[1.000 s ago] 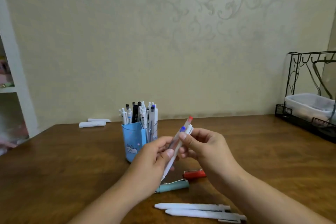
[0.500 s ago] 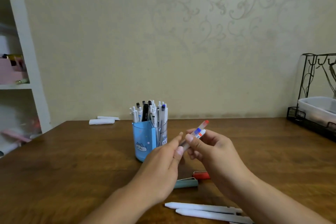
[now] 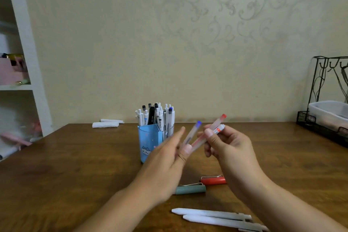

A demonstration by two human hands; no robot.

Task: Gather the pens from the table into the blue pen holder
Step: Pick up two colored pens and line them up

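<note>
The blue pen holder (image 3: 149, 142) stands on the counter (image 3: 75, 165), full of pens. Just right of it, the left hand (image 3: 165, 167) now pinches the blue-capped pen (image 3: 192, 133) alone. The right hand (image 3: 228, 149) grips the red-capped pen (image 3: 216, 125), pulled apart from it.

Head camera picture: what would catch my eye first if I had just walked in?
Probably the two hands mid-table: the left hand pinches a blue-capped pen, and the right hand holds a red-capped pen and another. Just behind them stands the blue pen holder, crammed with pens. Nearer the viewer, a red pen, a teal pen and two white pens lie on the wooden table.
</note>
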